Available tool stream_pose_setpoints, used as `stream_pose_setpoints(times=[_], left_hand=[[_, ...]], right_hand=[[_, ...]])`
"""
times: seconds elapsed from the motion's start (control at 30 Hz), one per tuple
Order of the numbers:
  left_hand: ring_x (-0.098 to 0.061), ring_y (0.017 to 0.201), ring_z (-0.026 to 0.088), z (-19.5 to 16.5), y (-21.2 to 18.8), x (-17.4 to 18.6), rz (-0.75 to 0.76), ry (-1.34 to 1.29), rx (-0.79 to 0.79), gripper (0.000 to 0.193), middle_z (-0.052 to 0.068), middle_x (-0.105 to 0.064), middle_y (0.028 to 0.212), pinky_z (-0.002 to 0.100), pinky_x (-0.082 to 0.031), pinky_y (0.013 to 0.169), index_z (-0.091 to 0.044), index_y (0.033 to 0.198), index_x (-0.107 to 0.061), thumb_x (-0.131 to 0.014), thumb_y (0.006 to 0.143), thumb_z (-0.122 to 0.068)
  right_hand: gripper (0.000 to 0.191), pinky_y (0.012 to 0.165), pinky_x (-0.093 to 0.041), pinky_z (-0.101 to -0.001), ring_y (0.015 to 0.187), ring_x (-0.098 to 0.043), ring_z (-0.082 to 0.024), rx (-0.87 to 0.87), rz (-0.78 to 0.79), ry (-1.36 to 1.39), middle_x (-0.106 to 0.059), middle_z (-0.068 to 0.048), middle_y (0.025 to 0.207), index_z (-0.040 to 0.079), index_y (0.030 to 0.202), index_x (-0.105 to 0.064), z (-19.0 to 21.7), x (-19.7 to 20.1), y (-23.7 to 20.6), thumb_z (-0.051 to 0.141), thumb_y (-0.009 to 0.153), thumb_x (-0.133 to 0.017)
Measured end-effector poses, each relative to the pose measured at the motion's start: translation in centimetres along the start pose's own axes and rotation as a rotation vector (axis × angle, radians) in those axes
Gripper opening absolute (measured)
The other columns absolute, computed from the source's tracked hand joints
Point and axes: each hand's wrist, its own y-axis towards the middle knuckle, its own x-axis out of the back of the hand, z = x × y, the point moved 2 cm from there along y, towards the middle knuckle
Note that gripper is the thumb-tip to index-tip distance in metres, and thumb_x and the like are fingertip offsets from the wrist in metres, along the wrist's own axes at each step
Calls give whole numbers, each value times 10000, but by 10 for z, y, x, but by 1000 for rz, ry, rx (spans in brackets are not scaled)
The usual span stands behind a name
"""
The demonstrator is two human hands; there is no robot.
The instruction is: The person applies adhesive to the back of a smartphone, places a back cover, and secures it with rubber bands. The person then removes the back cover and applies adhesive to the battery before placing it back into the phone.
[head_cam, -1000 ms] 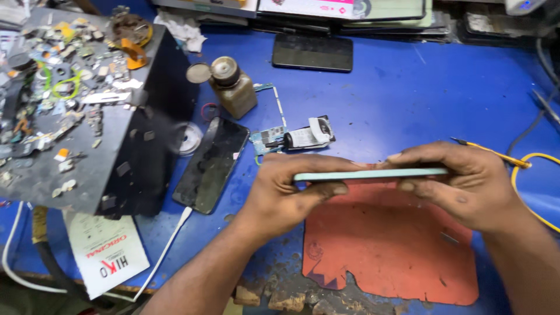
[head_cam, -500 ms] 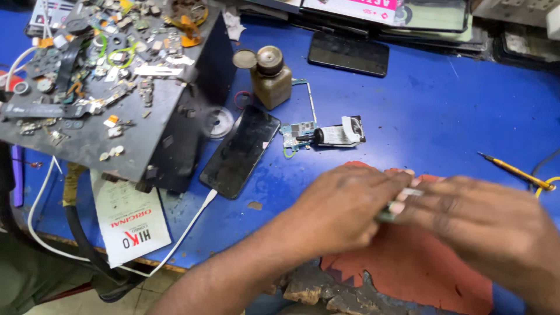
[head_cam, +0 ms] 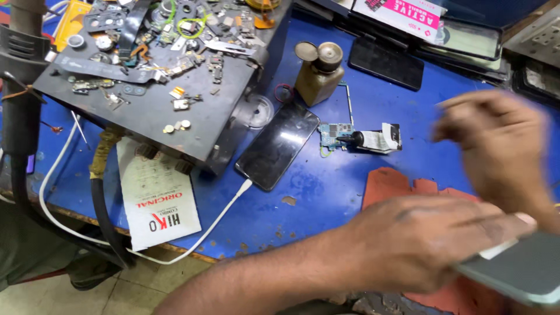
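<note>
Phone in left hand, rt hand above.

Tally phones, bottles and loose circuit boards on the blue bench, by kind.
Phones: 2, a pale green phone in the left hand and a black phone on a white cable
Brown bottles: 1
Loose circuit boards: 1
Total: 4

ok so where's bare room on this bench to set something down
Bare blue bench top lies between the dark phone, the white cable and the red mat. Another free patch sits right of the brown bottle, below the black slab. The black box top is crowded with small parts.
</note>
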Motion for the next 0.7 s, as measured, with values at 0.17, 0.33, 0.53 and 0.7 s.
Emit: stream_pose_setpoints(times=[0.17,0.33,0.53,0.7], left_hand=[[-706,1190,199,9,-13,6,-64,-185,-59,590,79,-655,1339,311,-570,1124,-113,1466,-477,-715,926,-113],[-675,1181,116,19,-21,3,8,-416,51,497,4,-640,1336,228,-556,1100,-187,1490,-494,-666,1024,-173],[-673,1120,113,18,-19,-3,-2,-639,66,306,7,-695,1241,232,-548,1046,-155,1399,-543,-639,1115,-218],[-741,952,96,19,-11,5,48,-629,152,194,26,-765,1071,241,-575,909,-87,1222,-672,-714,1063,-188]], right_hand=[[305,812,-523,-391,947,-652,-211,383,432,-438,-738,-41,1031,126,1044,-789,9,-87,7,320,810,-814],[360,745,-416,-406,942,-592,-236,518,470,-684,-734,-10,1005,154,1006,-807,18,-104,14,389,735,-842],[162,776,-409,-412,935,-577,-238,670,420,-721,-697,-17,988,137,952,-773,1,-117,1,235,825,-801],[101,897,-455,-375,982,-564,-233,543,366,-345,-675,-38,1015,102,973,-702,-25,-93,9,165,899,-727]])
